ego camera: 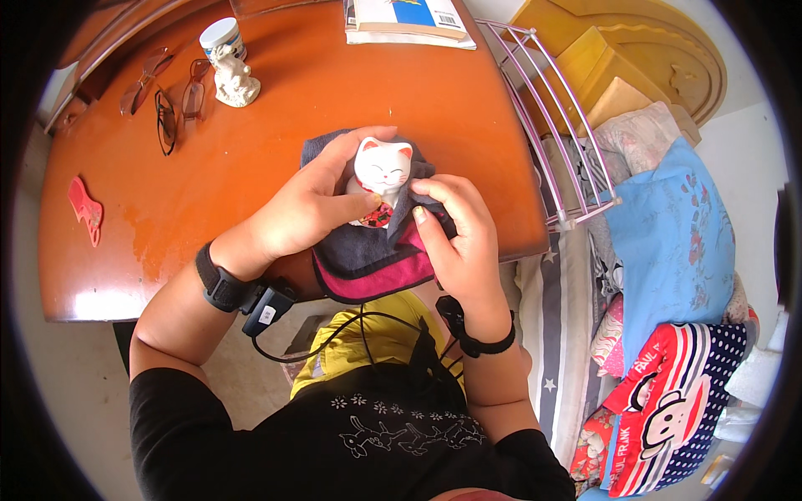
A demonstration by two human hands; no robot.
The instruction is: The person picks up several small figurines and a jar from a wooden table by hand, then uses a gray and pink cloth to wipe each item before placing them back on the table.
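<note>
A white cat figurine (pixel 382 166) with red ears, closed eyes and a red floral base stands upright, facing me. My left hand (pixel 307 203) grips its left side, the thumb across the lower front and the fingers behind it. A dark grey cloth (pixel 351 250) with a pink underside lies beneath and around the figurine, hanging over the table's front edge. Between the thumb and fingers of my right hand (pixel 460 228) a fold of that cloth is pinched against the figurine's right side. The figurine's back and part of its base are hidden.
On the orange-brown wooden table (pixel 282 144) are several pairs of glasses (pixel 166 119), a pale statuette (pixel 236 84), a white-lidded jar (pixel 219 34), a red comb (pixel 86 210) and books (pixel 407 22). A metal rack (pixel 564 119) borders the right side, beside bedding (pixel 670 238). Cables (pixel 338 341) run below my wrists.
</note>
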